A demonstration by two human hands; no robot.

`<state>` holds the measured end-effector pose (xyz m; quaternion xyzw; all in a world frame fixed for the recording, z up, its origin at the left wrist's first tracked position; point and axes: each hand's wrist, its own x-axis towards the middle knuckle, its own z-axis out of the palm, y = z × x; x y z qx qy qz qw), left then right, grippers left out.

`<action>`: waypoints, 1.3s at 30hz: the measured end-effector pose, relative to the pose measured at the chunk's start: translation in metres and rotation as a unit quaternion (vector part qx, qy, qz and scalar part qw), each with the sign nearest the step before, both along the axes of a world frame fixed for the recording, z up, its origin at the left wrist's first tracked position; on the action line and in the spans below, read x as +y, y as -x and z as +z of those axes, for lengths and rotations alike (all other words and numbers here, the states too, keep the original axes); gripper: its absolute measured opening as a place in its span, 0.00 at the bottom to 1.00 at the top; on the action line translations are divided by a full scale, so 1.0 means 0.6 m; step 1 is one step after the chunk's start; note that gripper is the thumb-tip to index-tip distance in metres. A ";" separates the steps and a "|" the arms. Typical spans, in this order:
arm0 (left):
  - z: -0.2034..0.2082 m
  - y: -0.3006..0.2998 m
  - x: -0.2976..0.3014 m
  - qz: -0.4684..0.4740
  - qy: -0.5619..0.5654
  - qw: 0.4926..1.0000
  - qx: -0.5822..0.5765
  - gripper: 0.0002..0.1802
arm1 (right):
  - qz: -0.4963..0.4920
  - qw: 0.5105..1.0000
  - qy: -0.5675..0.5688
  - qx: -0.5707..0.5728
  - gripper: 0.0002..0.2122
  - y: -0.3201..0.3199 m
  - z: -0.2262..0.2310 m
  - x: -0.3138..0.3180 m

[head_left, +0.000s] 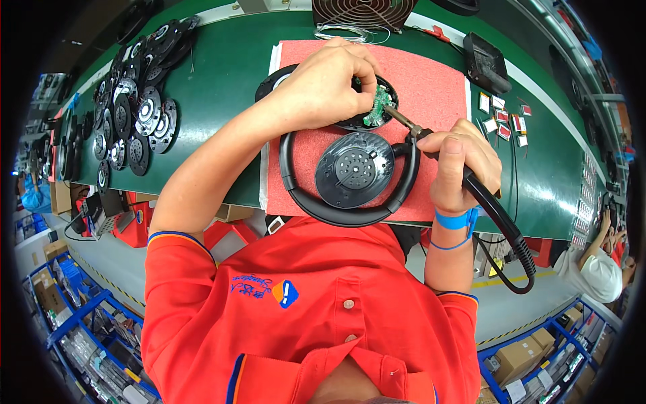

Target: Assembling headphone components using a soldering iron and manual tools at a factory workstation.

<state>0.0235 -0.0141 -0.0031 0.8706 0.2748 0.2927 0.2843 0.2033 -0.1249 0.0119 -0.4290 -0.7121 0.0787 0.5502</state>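
Note:
My right hand (464,161) is closed round the handle of a soldering iron (481,192). The iron's metal tip reaches the edge of a green circuit board (379,106), which sits in an open black earcup. Over that earcup my left hand (336,81) is pinched, its fingertips beside the board; what they hold is hidden. Below lies the curved black headband (346,217) of a pair of headphones. A round black speaker plate (355,170) with a perforated centre rests inside the curve. All of this lies on a pink foam mat (441,94).
Many black speaker plates (138,114) are heaped on the green table at left. At right are several small battery cells (501,116) and a black tray (486,64). A round fan grille (363,12) stands at the back. The iron's cable (518,252) loops past the table's front edge.

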 end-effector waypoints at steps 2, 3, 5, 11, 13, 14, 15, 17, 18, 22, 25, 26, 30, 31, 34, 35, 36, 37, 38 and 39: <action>0.005 0.002 -0.001 0.002 0.033 0.998 0.055 0.03 | 0.004 1.000 0.010 -0.006 0.13 0.000 -0.001 0.000; 0.006 0.002 -0.002 0.002 0.033 0.998 0.055 0.03 | 0.003 1.000 0.011 -0.006 0.13 0.000 -0.002 0.001; 0.007 0.003 -0.003 0.004 0.029 0.998 0.060 0.03 | 0.004 1.000 0.002 0.001 0.13 0.004 -0.003 0.004; 0.003 0.004 -0.003 0.010 0.025 0.998 0.055 0.04 | 0.005 1.000 0.014 -0.011 0.13 0.006 0.000 0.005; 0.003 0.003 -0.004 0.013 0.032 0.998 0.055 0.04 | 0.005 1.000 0.015 -0.011 0.13 0.007 0.001 0.005; 0.003 0.003 -0.005 0.016 0.038 0.998 0.055 0.04 | 0.006 1.000 0.016 -0.010 0.13 0.007 0.001 0.005; 0.004 0.003 -0.006 0.016 0.038 0.998 0.055 0.04 | 0.006 1.000 0.016 -0.010 0.13 0.007 0.001 0.005; 0.005 0.003 -0.007 0.023 0.031 0.998 0.057 0.04 | 0.004 1.000 0.018 -0.014 0.12 0.007 0.001 0.006; 0.004 0.003 -0.008 0.023 0.031 0.998 0.057 0.04 | 0.004 1.000 0.018 -0.014 0.12 0.007 0.001 0.006; 0.005 0.004 -0.012 0.027 0.003 0.998 0.061 0.04 | 0.008 1.000 0.017 -0.016 0.12 0.007 0.001 0.007; 0.005 0.004 -0.014 0.029 -0.012 0.998 0.062 0.04 | 0.009 1.000 0.018 -0.013 0.12 0.007 0.001 0.006; 0.005 0.004 -0.015 0.029 -0.010 0.998 0.058 0.04 | 0.008 1.000 0.017 -0.013 0.12 0.007 0.001 0.006; 0.004 0.005 -0.016 0.030 -0.011 0.998 0.050 0.04 | 0.009 1.000 0.020 -0.011 0.11 0.007 0.000 0.006; 0.006 0.005 -0.017 0.034 -0.008 0.998 0.056 0.04 | 0.010 1.000 0.018 -0.011 0.11 0.006 0.000 0.006; 0.005 0.004 -0.015 0.036 -0.008 0.997 0.064 0.04 | 0.008 1.000 0.020 -0.016 0.11 0.007 0.003 0.005; 0.003 0.005 -0.014 0.035 -0.013 0.997 0.066 0.04 | 0.005 0.999 0.023 -0.021 0.12 0.007 0.003 0.004; 0.003 0.005 -0.014 0.035 -0.012 0.997 0.067 0.04 | 0.005 0.999 0.024 -0.021 0.12 0.006 0.002 0.003; 0.003 0.006 -0.014 0.035 -0.019 0.997 0.064 0.04 | -0.001 1.000 0.002 -0.006 0.13 0.002 0.000 0.002; 0.003 0.006 -0.014 0.036 -0.026 0.997 0.060 0.04 | -0.006 1.000 -0.021 0.009 0.13 -0.001 -0.001 0.002; 0.001 0.005 -0.013 0.036 -0.025 0.997 0.061 0.04 | -0.006 1.000 -0.020 0.009 0.13 -0.003 -0.001 0.001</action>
